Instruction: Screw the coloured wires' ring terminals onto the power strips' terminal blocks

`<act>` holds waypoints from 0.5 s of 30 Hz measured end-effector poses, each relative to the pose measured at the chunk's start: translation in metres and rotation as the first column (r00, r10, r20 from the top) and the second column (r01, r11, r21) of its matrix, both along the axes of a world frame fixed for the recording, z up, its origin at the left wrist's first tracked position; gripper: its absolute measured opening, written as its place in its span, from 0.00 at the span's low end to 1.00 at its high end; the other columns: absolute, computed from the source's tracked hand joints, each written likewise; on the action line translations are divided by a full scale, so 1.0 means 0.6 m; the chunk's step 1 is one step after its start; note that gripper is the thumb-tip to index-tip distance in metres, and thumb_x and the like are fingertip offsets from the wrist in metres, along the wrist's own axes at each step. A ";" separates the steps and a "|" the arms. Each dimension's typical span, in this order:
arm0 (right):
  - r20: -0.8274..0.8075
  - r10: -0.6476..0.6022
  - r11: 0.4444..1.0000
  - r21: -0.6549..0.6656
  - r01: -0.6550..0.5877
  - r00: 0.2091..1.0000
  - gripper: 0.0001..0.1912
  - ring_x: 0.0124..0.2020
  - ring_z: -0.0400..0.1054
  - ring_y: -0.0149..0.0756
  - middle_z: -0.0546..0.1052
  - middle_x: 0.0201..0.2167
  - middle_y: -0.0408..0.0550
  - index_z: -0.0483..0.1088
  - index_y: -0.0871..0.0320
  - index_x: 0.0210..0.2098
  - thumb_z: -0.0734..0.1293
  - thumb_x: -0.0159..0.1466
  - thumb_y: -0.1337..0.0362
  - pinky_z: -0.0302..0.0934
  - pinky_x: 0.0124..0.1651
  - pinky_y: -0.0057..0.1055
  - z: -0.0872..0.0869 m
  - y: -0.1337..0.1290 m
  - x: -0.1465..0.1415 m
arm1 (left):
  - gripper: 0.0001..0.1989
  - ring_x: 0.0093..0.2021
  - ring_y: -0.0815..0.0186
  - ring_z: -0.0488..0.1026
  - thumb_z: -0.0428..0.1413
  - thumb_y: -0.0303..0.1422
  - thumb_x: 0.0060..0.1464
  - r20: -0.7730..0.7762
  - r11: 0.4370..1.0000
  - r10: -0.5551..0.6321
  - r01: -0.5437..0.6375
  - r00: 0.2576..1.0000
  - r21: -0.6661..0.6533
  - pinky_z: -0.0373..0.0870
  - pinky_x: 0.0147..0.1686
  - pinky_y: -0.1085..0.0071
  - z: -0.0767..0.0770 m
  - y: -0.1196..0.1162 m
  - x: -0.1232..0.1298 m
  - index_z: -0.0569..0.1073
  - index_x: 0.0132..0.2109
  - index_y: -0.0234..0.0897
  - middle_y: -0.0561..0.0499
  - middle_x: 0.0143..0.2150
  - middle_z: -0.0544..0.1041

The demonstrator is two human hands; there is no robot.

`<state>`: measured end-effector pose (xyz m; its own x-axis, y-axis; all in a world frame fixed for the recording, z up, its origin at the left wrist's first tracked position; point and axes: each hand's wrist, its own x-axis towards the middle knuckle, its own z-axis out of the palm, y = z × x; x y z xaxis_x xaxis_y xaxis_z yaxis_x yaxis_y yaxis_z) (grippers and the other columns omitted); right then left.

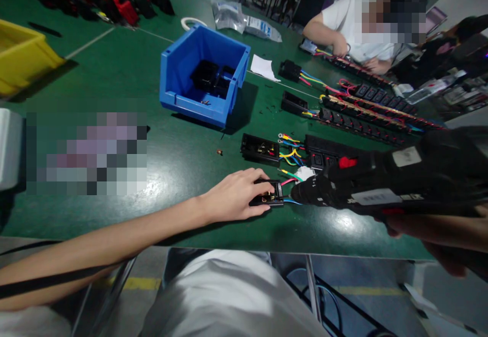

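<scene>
My left hand [238, 194] grips a small black housing [277, 193] lying on the green table, its fingers and thumb around the sides. Brass-coloured parts show inside the housing, and pink and blue wires leave its right end. My right hand [430, 230] is closed around a black power drill [381, 179], held at the right with its chuck pointing left. The drill's tip reaches the right end of the housing; whether it touches a screw cannot be made out. Just behind sits another open black housing [260, 149] with yellow, blue and green wires.
A blue bin [198, 105] holding black parts stands behind my left hand. Wired black strips [346, 122] extend to the right. A person in a white shirt [339, 17] works across the table. A yellow bin [26, 57] is at far left.
</scene>
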<state>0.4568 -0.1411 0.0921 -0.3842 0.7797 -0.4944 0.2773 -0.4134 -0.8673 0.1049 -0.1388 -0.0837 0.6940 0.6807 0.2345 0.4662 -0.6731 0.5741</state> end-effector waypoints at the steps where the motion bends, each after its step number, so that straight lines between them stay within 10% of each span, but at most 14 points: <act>1: 0.060 0.124 0.992 -0.020 -0.123 0.990 0.14 0.17 0.65 0.23 0.68 0.15 0.38 0.69 0.57 0.26 0.63 0.60 0.81 0.52 0.15 0.18 0.003 0.006 0.004 | 0.15 0.50 0.59 0.69 0.55 0.40 0.58 0.001 1.000 0.000 0.000 1.000 -0.003 0.68 0.51 0.62 0.000 0.000 0.000 0.72 0.50 0.41 0.45 0.52 0.69; 6: 0.263 0.318 0.948 -0.104 -0.301 0.911 0.15 0.15 0.64 0.23 0.69 0.14 0.40 0.66 0.57 0.22 0.65 0.59 0.81 0.43 0.11 0.20 0.025 0.005 -0.034 | 0.14 0.50 0.60 0.69 0.55 0.39 0.58 0.005 1.000 0.002 -0.002 1.000 -0.014 0.68 0.51 0.61 0.002 0.000 0.000 0.73 0.49 0.41 0.46 0.52 0.68; 10: 0.255 0.237 0.940 0.184 -0.288 0.937 0.16 0.12 0.58 0.16 0.66 0.11 0.38 0.66 0.58 0.18 0.69 0.57 0.78 0.28 0.12 0.22 0.026 -0.017 -0.087 | 0.13 0.50 0.60 0.69 0.55 0.39 0.58 0.007 1.000 0.004 -0.003 1.000 -0.018 0.67 0.51 0.61 0.003 -0.001 0.001 0.73 0.49 0.42 0.46 0.52 0.68; 15: 0.248 0.360 0.922 0.052 -0.384 0.899 0.11 0.13 0.61 0.18 0.68 0.14 0.35 0.69 0.57 0.23 0.65 0.60 0.74 0.40 0.14 0.15 0.031 -0.005 -0.106 | 0.13 0.51 0.60 0.69 0.55 0.39 0.58 0.015 1.000 0.005 -0.004 1.000 -0.021 0.67 0.52 0.62 0.001 -0.003 0.002 0.73 0.49 0.42 0.46 0.52 0.68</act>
